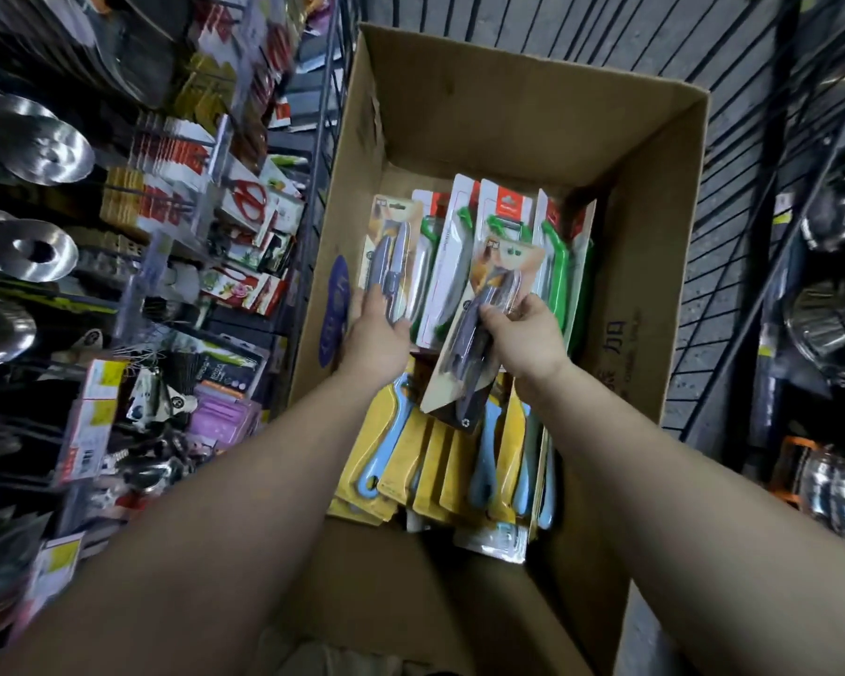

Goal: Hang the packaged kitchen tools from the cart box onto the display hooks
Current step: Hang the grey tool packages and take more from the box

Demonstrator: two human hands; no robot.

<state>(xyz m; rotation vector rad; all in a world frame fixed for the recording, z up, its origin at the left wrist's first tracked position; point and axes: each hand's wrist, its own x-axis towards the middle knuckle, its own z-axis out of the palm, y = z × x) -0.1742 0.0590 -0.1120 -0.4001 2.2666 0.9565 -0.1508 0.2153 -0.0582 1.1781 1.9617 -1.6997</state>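
Observation:
An open cardboard box [645, 226] sits in a wire cart and holds several packaged kitchen tools. My right hand [528, 339] grips a pack with a grey-blue tool [474, 334], lifted and tilted above the others. My left hand [376, 334] grips the bottom of a similar grey-blue pack [391, 256] at the box's left side. Green-handled packs [454, 246] stand at the back of the box. Yellow cards with light-blue handles [411, 456] lie at the front.
Display hooks on the left carry hanging goods: red scissors packs [247, 197], other carded items [225, 373], steel lids [45, 153]. The cart's wire side [752, 197] runs on the right, with steel cookware [830, 334] beyond it.

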